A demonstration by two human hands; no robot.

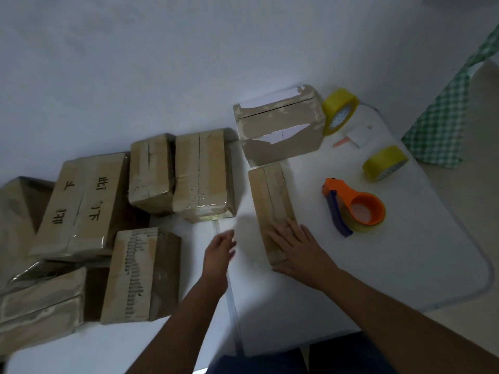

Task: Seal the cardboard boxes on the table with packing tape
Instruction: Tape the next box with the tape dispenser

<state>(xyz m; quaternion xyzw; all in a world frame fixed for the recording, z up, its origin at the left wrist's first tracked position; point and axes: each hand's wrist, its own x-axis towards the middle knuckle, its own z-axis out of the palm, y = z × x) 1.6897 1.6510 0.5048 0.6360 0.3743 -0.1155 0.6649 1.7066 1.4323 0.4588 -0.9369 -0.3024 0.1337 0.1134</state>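
Observation:
A narrow cardboard box (271, 201) lies on the white table (337, 279) in the middle. My right hand (294, 247) rests flat on its near end, fingers spread. My left hand (220, 247) hovers just left of that box, fingers loosely apart and holding nothing, slightly blurred. An orange tape dispenser (356, 206) with a blue blade guard lies right of the box. Two yellow tape rolls stand behind it, one (340, 110) by the wall and one (384, 163) nearer. A torn box (280, 128) sits at the back.
Several taped boxes crowd the left side: two side by side (201, 171), a large one with black characters (83, 203), one in front (140, 273). A green checked cloth (445, 125) hangs at the right. The table's rounded edge (483, 276) runs at the right.

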